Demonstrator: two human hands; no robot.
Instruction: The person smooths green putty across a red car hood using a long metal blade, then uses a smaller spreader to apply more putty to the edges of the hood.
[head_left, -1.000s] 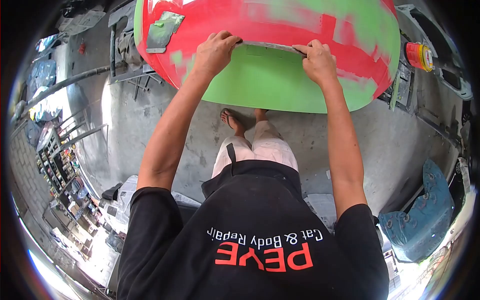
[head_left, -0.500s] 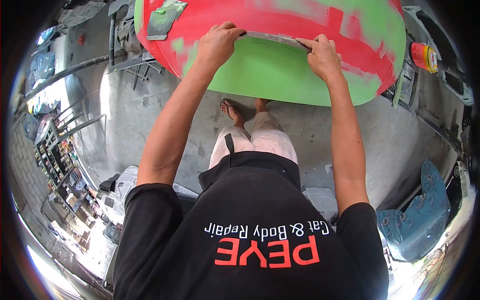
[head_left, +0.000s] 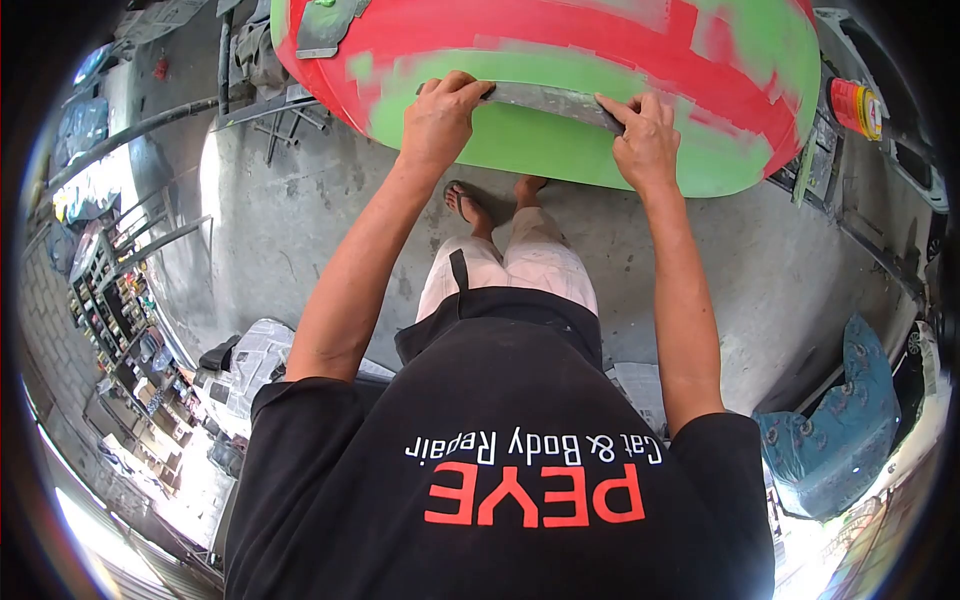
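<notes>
Head-worn wide view, facing forward and down, close above shirt [head_left: 510, 390]

A strip [head_left: 555, 99] apparently lies across the panel [head_left: 540, 150].

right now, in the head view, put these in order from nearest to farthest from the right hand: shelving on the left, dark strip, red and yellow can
1. Dark strip: its right end is gripped by the right hand.
2. Red and yellow can: off to the right, past the painted panel.
3. Shelving: away at the far left.
</notes>
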